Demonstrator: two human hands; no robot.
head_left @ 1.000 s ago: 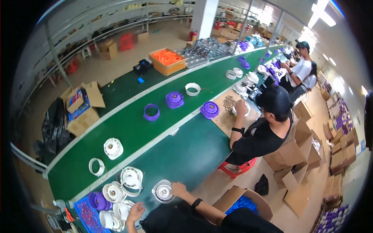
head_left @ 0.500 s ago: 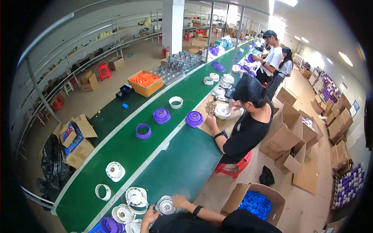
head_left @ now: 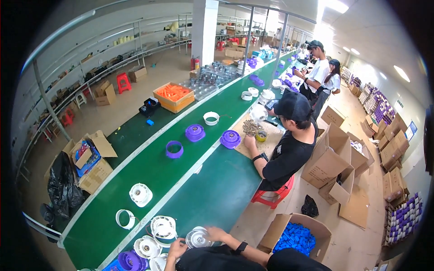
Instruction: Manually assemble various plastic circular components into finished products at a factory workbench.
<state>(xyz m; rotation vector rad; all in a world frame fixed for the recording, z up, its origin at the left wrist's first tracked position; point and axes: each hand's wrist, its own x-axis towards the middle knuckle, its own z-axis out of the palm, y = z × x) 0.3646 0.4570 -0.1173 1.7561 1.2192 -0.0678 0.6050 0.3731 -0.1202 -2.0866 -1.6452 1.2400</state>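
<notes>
Green worktop (head_left: 212,194), wearer's 2 hands (head_left: 177,248) flanking 1 round white part (head_left: 198,239)

The person's right hand (head_left: 215,233) is blurred, so its grip on the white round housing (head_left: 198,238) cannot be made out, and whether the left hand (head_left: 177,248) touches that housing's rim is equally unclear. The lower edge cuts off a purple housing (head_left: 131,260), a white housing (head_left: 158,263) beside it and a blue tray (head_left: 112,266) (only a sliver shows). Before the seated co-worker (head_left: 291,149), the brownish small parts (head_left: 249,128) are too tiny to identify.
</notes>
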